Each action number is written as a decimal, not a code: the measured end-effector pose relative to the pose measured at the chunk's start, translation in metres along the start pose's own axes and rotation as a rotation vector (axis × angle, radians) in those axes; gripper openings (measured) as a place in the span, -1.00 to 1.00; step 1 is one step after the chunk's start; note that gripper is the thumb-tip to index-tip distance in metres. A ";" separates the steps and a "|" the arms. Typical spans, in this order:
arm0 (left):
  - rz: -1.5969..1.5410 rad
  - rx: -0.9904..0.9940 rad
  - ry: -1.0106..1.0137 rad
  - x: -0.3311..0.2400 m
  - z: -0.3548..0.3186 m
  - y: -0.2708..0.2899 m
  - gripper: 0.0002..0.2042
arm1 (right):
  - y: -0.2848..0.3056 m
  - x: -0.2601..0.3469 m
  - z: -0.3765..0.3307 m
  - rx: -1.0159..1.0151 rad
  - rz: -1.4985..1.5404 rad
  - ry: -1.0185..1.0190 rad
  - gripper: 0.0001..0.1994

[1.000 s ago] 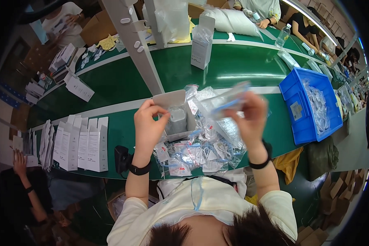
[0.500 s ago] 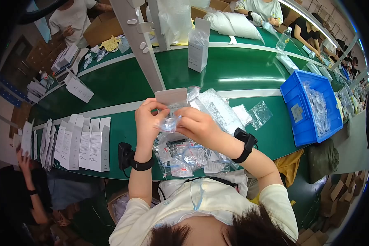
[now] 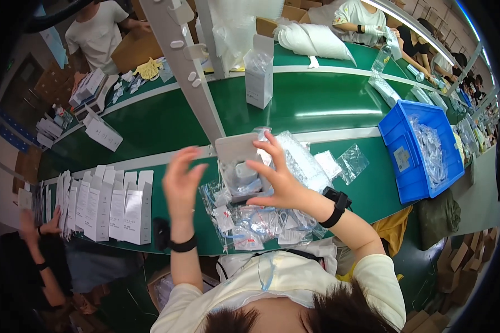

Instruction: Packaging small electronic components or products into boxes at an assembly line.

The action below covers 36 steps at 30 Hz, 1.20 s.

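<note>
Green counter point(image 3: 166, 127) under a heap of clear packets point(image 3: 261, 225), small open carton point(image 3: 240, 166) raised above it, pinched in the right hand point(image 3: 278, 180), left hand point(image 3: 180, 183) spread open beside; probably light, crushable card, best gripped at side walls.

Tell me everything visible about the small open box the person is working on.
The small box is grey-white, seemingly thin card, with its flap raised. It is held over the green table, above a heap of clear plastic packets. Something clear and plastic sits inside; I cannot tell what. The right hand grips its right side, fingers on the upper edge. The left hand is open beside it, apparently apart.
</note>
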State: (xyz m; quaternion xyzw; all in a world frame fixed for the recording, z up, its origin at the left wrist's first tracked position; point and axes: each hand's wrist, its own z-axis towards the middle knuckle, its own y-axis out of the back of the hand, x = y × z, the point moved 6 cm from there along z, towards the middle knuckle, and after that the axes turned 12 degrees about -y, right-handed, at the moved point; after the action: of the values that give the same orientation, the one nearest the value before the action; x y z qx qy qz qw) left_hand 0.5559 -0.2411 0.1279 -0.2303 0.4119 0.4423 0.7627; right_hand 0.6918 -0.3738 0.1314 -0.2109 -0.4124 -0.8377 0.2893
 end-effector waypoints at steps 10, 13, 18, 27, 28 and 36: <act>1.516 0.512 0.621 0.079 -0.086 0.215 0.01 | 0.083 -0.017 0.034 -0.032 0.140 -0.257 -0.60; 1.583 0.518 0.533 0.072 -0.095 0.200 0.03 | 0.148 -0.044 0.068 -0.214 0.374 -0.455 -0.61; 1.259 0.358 0.465 0.046 -0.086 0.082 0.03 | 0.172 -0.171 0.113 -0.389 -0.253 -0.306 -0.57; 0.951 0.726 0.530 0.096 -0.069 0.066 0.01 | 0.153 -0.271 0.089 -0.468 -0.322 -0.340 -0.41; 0.913 0.670 0.478 0.101 -0.071 0.074 0.01 | 0.150 -0.250 0.086 -0.494 -0.427 -0.311 -0.42; -0.095 0.200 0.723 0.037 -0.061 0.048 0.00 | 0.035 -0.151 -0.043 0.552 -0.377 -0.870 -0.17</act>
State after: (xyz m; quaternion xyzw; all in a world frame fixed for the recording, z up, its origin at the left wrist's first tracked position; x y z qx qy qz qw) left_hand 0.4984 -0.2428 0.0633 -0.3146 0.6846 0.2541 0.6064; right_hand 0.8225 -0.3787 0.0374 -0.3767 -0.7290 -0.5712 -0.0183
